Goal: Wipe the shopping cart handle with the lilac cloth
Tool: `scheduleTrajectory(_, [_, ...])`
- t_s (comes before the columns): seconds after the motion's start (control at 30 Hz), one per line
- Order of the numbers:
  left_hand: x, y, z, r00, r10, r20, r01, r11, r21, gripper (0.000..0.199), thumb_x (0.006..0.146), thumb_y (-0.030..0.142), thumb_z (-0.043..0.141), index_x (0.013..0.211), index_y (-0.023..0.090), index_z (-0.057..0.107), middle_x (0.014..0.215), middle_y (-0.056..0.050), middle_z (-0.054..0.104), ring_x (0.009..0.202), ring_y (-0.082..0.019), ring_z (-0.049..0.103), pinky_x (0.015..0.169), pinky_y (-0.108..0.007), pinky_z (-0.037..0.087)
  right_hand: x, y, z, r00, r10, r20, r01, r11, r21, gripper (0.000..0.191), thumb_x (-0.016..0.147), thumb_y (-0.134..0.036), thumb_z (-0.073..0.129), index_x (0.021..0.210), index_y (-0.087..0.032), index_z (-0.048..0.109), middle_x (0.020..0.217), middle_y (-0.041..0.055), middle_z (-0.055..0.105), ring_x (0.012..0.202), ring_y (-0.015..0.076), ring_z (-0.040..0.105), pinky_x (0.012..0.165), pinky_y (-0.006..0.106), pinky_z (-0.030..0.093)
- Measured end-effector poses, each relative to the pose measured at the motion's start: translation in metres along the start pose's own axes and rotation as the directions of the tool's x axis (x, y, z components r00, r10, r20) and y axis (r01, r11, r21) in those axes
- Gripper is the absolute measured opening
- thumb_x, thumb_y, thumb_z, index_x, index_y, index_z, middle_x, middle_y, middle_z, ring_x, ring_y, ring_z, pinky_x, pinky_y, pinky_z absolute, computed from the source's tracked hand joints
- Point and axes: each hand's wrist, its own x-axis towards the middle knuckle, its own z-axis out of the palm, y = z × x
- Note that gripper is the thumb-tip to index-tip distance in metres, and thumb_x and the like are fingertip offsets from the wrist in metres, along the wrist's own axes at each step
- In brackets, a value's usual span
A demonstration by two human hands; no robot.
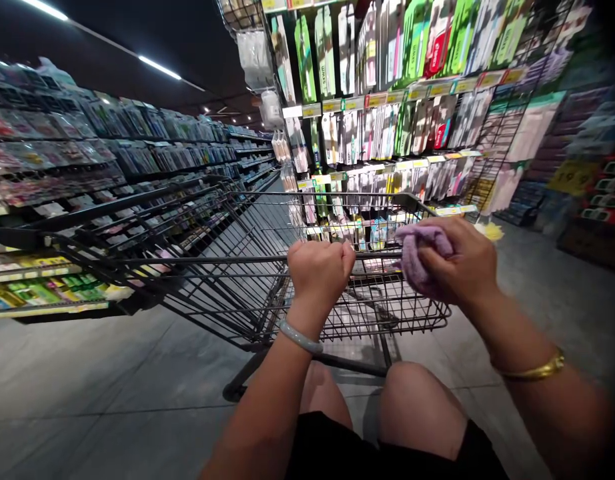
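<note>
Plainly, in the head view, the cart (212,293) stands crosswise before the person, its long axis running left to right, with the dark handle (132,203) at its left end. The near rail (237,261) runs almost level across the middle. The cloth (417,260), purple and bunched, is at the right part of that rail; its folds hang downward and give it no clear long axis. Whether it wraps the rail is hidden.

The left hand (320,273) is a fist, knuckles up, fingers closed around the rail; its forearm rises from below, a pale bangle (300,338) at the wrist. The right hand (465,260) reaches in from the lower right, thumb and fingers gripping the cloth, a gold bracelet (535,369) on its forearm. The two hands are apart.

Floor (177,393) and shelving show through the wires of the basket (382,320). Beyond it, the rack (357,103) holds rows of hanging packs, many green or white, some red; the shelves (162,177) at left hold more packs.
</note>
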Motion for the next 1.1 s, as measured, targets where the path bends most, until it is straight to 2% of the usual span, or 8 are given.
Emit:
scheduleTrajectory(0.1, [-0.001, 0.0, 0.003, 0.999, -0.041, -0.029, 0.041, 0.999, 0.01, 0.055, 0.101, 0.035, 0.032, 0.062, 0.023, 0.068, 0.059, -0.002, 0.067, 0.063, -0.019, 0.058, 0.071, -0.039, 0.027, -0.007, -0.022, 0.014, 0.985, 0.089, -0.149, -0.098, 0.994, -0.053, 0.028, 0.086, -0.035, 0.062, 0.113, -0.026, 0.062, 0.108, 0.0063, 0.069, 0.1, 0.0257, 0.064, 0.084, 0.043, 0.051])
scheduleTrajectory(0.23, [-0.001, -0.002, 0.002, 0.999, -0.033, -0.034, 0.034, 0.999, 0.019, 0.053, 0.101, 0.034, 0.033, 0.063, 0.023, 0.068, 0.062, -0.002, 0.069, 0.066, -0.019, 0.059, 0.07, -0.039, 0.026, -0.026, -0.047, 0.034, 0.96, -0.274, -0.052, 0.266, 0.956, -0.122, 0.049, 0.083, -0.042, 0.068, 0.129, -0.029, 0.055, 0.127, 0.0086, 0.063, 0.116, 0.0295, 0.058, 0.102, 0.052, 0.046])
scheduleTrajectory(0.37, [-0.002, -0.004, -0.001, 1.0, 0.001, -0.021, -0.001, 1.0, 0.022, 0.053, 0.102, 0.036, 0.033, 0.063, 0.023, 0.067, 0.063, -0.001, 0.069, 0.066, -0.019, 0.06, 0.07, -0.039, 0.025, -0.03, -0.028, 0.029, 0.898, -0.439, -0.026, 0.437, 0.898, -0.055, 0.057, 0.082, -0.024, 0.069, 0.133, -0.04, 0.051, 0.128, 0.0018, 0.063, 0.12, 0.0224, 0.058, 0.106, 0.044, 0.047])
scheduleTrajectory(0.53, [-0.001, -0.003, 0.002, 0.998, -0.026, -0.049, 0.028, 0.999, 0.044, 0.053, 0.101, 0.035, 0.034, 0.062, 0.022, 0.067, 0.061, -0.002, 0.069, 0.065, -0.019, 0.06, 0.07, -0.039, 0.025, -0.027, -0.034, 0.029, 0.976, -0.202, -0.083, 0.208, 0.976, 0.061, 0.054, 0.083, -0.019, 0.066, 0.131, -0.04, 0.052, 0.128, 0.0019, 0.063, 0.119, 0.0231, 0.059, 0.101, 0.047, 0.049])
scheduleTrajectory(0.63, [-0.002, -0.003, 0.001, 0.998, -0.032, -0.054, 0.034, 0.999, 0.04, 0.053, 0.101, 0.035, 0.034, 0.062, 0.022, 0.067, 0.061, -0.002, 0.069, 0.065, -0.019, 0.06, 0.07, -0.039, 0.025, -0.044, -0.045, 0.039, 0.941, -0.296, -0.162, 0.304, 0.952, 0.026, 0.05, 0.079, -0.013, 0.07, 0.122, -0.036, 0.061, 0.118, 0.0009, 0.068, 0.116, 0.0232, 0.057, 0.105, 0.048, 0.048])
scheduleTrajectory(0.77, [-0.003, -0.003, -0.001, 0.997, 0.013, -0.08, -0.011, 1.0, 0.016, 0.052, 0.102, 0.035, 0.035, 0.061, 0.022, 0.066, 0.06, -0.001, 0.068, 0.062, -0.018, 0.058, 0.069, -0.038, 0.024, -0.067, -0.034, 0.039, 0.862, -0.502, -0.075, 0.504, 0.864, 0.013, 0.043, 0.077, -0.013, 0.074, 0.113, -0.034, 0.066, 0.111, -0.0049, 0.072, 0.105, 0.0185, 0.059, 0.101, 0.042, 0.051])
scheduleTrajectory(0.97, [-0.004, -0.005, 0.005, 0.987, -0.016, -0.162, 0.018, 1.0, 0.008, 0.051, 0.099, 0.034, 0.041, 0.054, 0.022, 0.061, 0.053, 0.0, 0.062, 0.058, -0.017, 0.055, 0.067, -0.038, 0.024, -0.048, -0.029, 0.021, 0.942, -0.209, -0.264, 0.229, 0.972, 0.047, 0.048, 0.073, -0.012, 0.078, 0.114, -0.035, 0.067, 0.119, 0.0004, 0.065, 0.109, 0.0192, 0.059, 0.095, 0.041, 0.053])
scheduleTrajectory(1.1, [-0.004, -0.005, 0.005, 0.98, 0.002, -0.2, -0.002, 1.0, -0.002, 0.049, 0.099, 0.032, 0.043, 0.054, 0.022, 0.059, 0.052, 0.001, 0.062, 0.056, -0.016, 0.054, 0.067, -0.039, 0.024, -0.059, -0.033, 0.031, 0.938, -0.267, -0.221, 0.268, 0.963, -0.026, 0.045, 0.074, -0.012, 0.077, 0.112, -0.033, 0.069, 0.113, 0.0009, 0.068, 0.109, 0.0203, 0.056, 0.097, 0.042, 0.052])
